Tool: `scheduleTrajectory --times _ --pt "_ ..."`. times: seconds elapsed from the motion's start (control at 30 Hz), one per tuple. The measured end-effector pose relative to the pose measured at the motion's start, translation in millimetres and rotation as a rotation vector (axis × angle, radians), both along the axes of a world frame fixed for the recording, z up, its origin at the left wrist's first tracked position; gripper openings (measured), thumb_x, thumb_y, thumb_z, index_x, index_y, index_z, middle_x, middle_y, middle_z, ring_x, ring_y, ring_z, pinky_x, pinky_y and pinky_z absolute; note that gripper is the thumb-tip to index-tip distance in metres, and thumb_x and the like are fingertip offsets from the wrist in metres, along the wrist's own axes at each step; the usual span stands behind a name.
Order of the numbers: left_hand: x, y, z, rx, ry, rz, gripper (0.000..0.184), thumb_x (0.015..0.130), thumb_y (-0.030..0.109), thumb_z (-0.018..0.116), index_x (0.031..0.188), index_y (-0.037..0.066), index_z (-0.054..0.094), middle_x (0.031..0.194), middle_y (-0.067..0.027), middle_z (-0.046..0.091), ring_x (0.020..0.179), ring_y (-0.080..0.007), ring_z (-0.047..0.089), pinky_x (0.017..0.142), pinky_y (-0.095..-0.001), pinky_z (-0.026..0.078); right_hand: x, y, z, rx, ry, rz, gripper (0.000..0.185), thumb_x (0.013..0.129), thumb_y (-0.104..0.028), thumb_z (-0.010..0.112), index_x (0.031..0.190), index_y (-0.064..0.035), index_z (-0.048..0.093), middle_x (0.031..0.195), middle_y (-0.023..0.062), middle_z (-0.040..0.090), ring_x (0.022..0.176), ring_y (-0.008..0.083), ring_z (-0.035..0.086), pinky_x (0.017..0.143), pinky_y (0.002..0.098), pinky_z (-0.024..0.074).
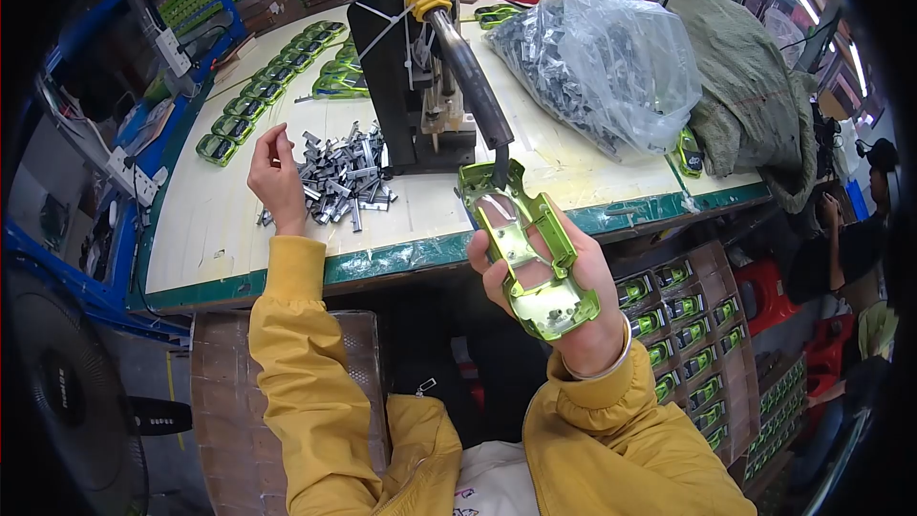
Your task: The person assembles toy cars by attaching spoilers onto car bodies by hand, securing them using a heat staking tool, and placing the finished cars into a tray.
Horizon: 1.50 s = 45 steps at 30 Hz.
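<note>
My right hand [587,272] is wrapped round a shiny green plastic car-shaped shell [516,244], held up in front of the table's edge with its hollow side showing. The shell's upper end is at the lower tip of a dark metal rod from the hand press [387,86]. My left hand [277,177] is raised at the left side of a pile of small silvery metal pieces [349,177]. Its fingers are bent together, and whether a small piece is between them cannot be made out.
Rows of green car shells [253,96] lie on the cream table [205,229]. Behind the press, a clear plastic bag [611,57] holds metal parts, beside a green sack [735,86]. A fan [67,392] stands lower left; trays of shells [693,334] are lower right. Other people sit beyond.
</note>
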State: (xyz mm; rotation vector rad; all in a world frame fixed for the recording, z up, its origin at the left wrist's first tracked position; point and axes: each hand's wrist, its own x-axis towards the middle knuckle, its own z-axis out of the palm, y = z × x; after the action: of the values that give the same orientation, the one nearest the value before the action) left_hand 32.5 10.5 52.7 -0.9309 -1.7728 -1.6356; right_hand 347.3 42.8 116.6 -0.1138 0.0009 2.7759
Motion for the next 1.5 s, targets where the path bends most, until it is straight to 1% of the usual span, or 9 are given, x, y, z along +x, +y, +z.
scheduleTrajectory --times 0.53,0.77,0.87,0.93,1.07,1.2,1.37,1.43,1.5 --pt "-41 -5 -23 -0.04 -0.025 -0.127 0.02 0.083 0.003 0.044 0.1 0.002 0.056 0.093 -0.0064 0.058 0.079 -0.014 0.054 0.073 -0.0239 0.043 92 -14 -61 0.178 -0.323 -0.307 0.03 0.087 -0.031 0.04 0.101 -0.0061 0.049 0.084 0.0083 0.056 0.074 0.0209 0.058 0.06 0.0334 0.0514" --pt "-31 -10 -16 -0.166 0.073 -0.059 0.023 0.087 0.018 0.046 0.102 0.006 0.058 0.092 -0.0057 0.059 0.079 -0.0138 0.055 0.07 -0.0233 0.042 290 12 -163 0.319 -1.182 -0.941 0.055 0.077 -0.019 0.042 0.129 -0.0124 0.026 0.097 0.0075 0.052 0.077 0.0181 0.055 0.059 0.0322 0.0497" --pt "-39 -4 -16 -0.24 -0.037 -0.021 0.023 0.087 0.017 0.046 0.101 0.004 0.057 0.093 -0.0068 0.059 0.08 -0.0148 0.055 0.071 -0.024 0.042 400 47 -230 0.474 -1.922 -1.22 0.035 0.073 -0.018 0.049 0.105 -0.0035 0.048 0.079 0.012 0.054 0.072 0.0239 0.053 0.07 0.0349 0.0435" --pt "-41 -8 -19 -0.282 0.011 0.039 0.023 0.086 0.016 0.046 0.101 0.002 0.057 0.093 -0.007 0.059 0.08 -0.0157 0.055 0.072 -0.0241 0.042 511 75 -296 0.566 -2.489 -0.769 0.051 0.069 -0.026 0.058 0.112 -0.0001 0.047 0.11 0.0248 0.049 0.105 0.034 0.047 0.086 0.0397 0.0381" --pt "-26 -13 -15 -0.266 0.034 -0.004 0.019 0.086 0.013 0.047 0.098 0.001 0.057 0.088 -0.0046 0.057 0.077 -0.012 0.051 0.07 -0.0231 0.041 531 93 -264 0.769 -2.575 -1.01 0.049 0.072 -0.028 0.061 0.112 -0.0032 0.05 0.109 0.0181 0.053 0.103 0.0291 0.05 0.088 0.0349 0.038" --pt "-2 -21 -1 -0.216 -0.038 -0.065 0.016 0.085 0.011 0.048 0.094 0.003 0.057 0.078 -0.0009 0.055 0.067 -0.0068 0.047 0.059 -0.0202 0.039 590 131 -339 0.443 -3.074 -0.367 0.065 0.071 -0.032 0.063 0.126 -0.0117 0.033 0.128 0.0085 0.036 0.114 0.0244 0.04 0.092 0.0371 0.0351" --pt "21 -47 27 -0.228 -0.078 0.017 0.015 0.085 0.011 0.048 0.094 0.003 0.057 0.075 0.0001 0.053 0.062 -0.0035 0.043 0.052 -0.0169 0.034 544 151 -309 0.304 -3.145 -0.584 0.058 0.076 -0.031 0.059 0.125 -0.0094 0.035 0.126 0.0124 0.038 0.115 0.0267 0.039 0.094 0.0352 0.033" --pt "36 -56 51 -0.15 -0.053 0.013 0.016 0.085 0.011 0.048 0.095 0.003 0.056 0.076 0.0001 0.052 0.062 -0.0036 0.042 0.052 -0.0168 0.034 513 181 -259 1.288 -2.632 -1.631 0.053 0.077 -0.023 0.058 0.123 -0.0045 0.037 0.125 0.0143 0.039 0.112 0.0281 0.04 0.095 0.0389 0.0306" --pt "59 -63 77 -0.039 -0.002 -0.026 0.017 0.085 0.009 0.046 0.098 0.001 0.054 0.077 -0.0008 0.05 0.06 -0.0043 0.04 0.052 -0.0165 0.034 410 191 -158 1.463 -1.733 -1.635 0.051 0.076 -0.009 0.057 0.122 -0.0003 0.037 0.126 0.014 0.039 0.112 0.0245 0.04 0.094 0.0343 0.0308"
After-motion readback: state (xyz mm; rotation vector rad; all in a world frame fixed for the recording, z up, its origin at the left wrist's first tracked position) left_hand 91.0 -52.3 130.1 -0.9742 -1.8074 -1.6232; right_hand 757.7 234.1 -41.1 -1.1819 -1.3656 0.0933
